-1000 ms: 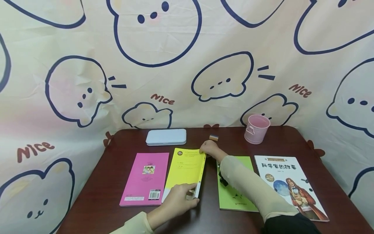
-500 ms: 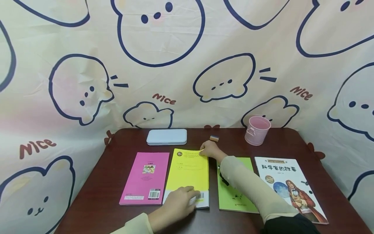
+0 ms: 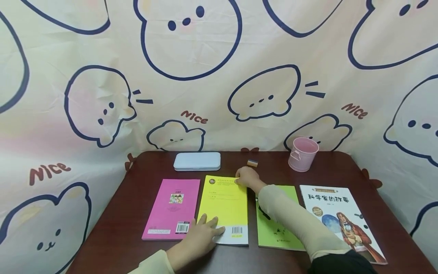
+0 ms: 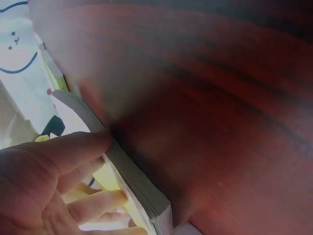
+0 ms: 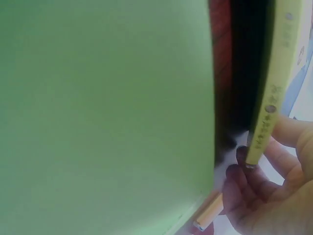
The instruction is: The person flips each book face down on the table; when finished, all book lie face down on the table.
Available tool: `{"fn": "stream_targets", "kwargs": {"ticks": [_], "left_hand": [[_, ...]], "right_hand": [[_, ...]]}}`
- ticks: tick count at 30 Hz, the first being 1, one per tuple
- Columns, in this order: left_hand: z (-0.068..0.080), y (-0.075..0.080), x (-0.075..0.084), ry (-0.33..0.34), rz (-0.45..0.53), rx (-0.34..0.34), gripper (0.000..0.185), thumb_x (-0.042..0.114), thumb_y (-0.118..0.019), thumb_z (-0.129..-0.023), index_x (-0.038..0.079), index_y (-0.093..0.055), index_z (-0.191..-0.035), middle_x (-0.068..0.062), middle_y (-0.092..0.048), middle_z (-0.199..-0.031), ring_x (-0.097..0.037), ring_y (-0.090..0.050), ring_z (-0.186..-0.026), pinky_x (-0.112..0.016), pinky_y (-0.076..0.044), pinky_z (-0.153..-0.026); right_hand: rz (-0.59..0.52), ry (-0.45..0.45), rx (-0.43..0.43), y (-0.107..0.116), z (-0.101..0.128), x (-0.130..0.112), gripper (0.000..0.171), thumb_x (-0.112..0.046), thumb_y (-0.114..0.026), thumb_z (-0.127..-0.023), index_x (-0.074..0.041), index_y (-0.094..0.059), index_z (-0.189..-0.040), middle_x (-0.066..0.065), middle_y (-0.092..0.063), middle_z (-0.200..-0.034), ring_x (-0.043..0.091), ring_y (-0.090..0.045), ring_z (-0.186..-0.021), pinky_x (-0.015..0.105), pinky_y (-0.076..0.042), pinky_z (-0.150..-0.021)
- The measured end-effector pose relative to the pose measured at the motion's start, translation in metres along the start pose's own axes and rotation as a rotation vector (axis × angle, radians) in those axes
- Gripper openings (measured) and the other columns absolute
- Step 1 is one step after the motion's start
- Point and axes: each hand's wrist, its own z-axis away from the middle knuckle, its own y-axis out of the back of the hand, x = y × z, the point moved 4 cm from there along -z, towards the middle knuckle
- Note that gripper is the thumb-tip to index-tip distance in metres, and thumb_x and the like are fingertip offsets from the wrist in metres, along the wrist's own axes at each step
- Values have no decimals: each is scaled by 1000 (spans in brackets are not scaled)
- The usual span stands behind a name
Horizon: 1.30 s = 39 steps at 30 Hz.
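A yellow book (image 3: 224, 205) lies flat on the table in the head view, with a white strip and barcode at its near end. My left hand (image 3: 197, 239) rests on its near left corner with fingers spread over the cover. In the left wrist view the thumb touches the page edge (image 4: 139, 183). At the far right corner, my right hand (image 3: 249, 178) pinches the yellow book; the right wrist view shows the thumb and fingers about the end of the spine (image 5: 274, 93). A pink book (image 3: 174, 207) lies close on the left.
A green book (image 3: 278, 228), partly under the right forearm, and a white book (image 3: 342, 220) lie to the right. Along the back are a pale blue case (image 3: 197, 161), a small striped eraser-like block (image 3: 252, 163) and a pink bucket (image 3: 303, 154). A patterned cloth hangs behind.
The yellow book has gone from tilted, spine side showing, to flat. My left hand has shifted left from its near right part to the near left corner. The right hand stays at the far corner.
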Motion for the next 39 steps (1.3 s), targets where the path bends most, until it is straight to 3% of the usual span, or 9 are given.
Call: {"fn": "stream_targets", "kwargs": {"ticks": [7, 12, 16, 22, 28, 39], "left_hand": [[-5, -1, 0, -16, 25, -19, 45, 23, -74, -78, 32, -65, -121, -7, -56, -132, -44, -51, -117, -58, -50, -81], [-6, 1, -3, -44, 27, -2, 46, 22, -74, -77, 31, -65, -121, -8, -56, -132, -45, -52, -116, -56, -51, -81], [-5, 5, -2, -68, 17, 17, 46, 21, -75, -76, 29, -66, -120, -9, -58, -130, -45, -53, -113, -54, -51, -83], [-4, 8, -1, -93, 8, 8, 45, 22, -75, -76, 29, -66, -120, -9, -59, -129, -42, -55, -113, -49, -48, -91], [-4, 6, -2, -68, 26, -17, 46, 22, -75, -76, 30, -65, -120, -7, -57, -131, -41, -53, -116, -50, -47, -92], [-6, 2, -5, -81, 16, 9, 46, 23, -76, -76, 30, -66, -120, -8, -57, -131, -42, -53, -115, -50, -48, -91]], "right_hand": [[30, -5, 3, -2, 1, 3, 21, -26, -69, -86, -17, -71, -104, 0, -65, -106, 16, -59, -82, 34, -51, -68], [27, -5, 22, -1, -2, 5, 21, -25, -69, -86, -16, -70, -105, 2, -63, -109, 20, -58, -93, 37, -51, -72], [22, 5, 22, -1, -3, 5, 22, -24, -68, -87, -15, -69, -107, 3, -61, -112, 21, -57, -99, 38, -51, -77], [17, 35, 0, -4, 0, 5, 19, -23, -65, -89, -15, -68, -106, 4, -57, -107, 21, -55, -94, 36, -50, -71], [12, 42, 3, -7, 0, 7, 20, -24, -65, -89, -15, -68, -107, 5, -57, -107, 21, -55, -92, 34, -49, -67], [26, 41, 3, -5, 0, 6, 22, -24, -64, -90, -15, -67, -110, 6, -57, -111, 23, -56, -100, 36, -51, -72]]}}
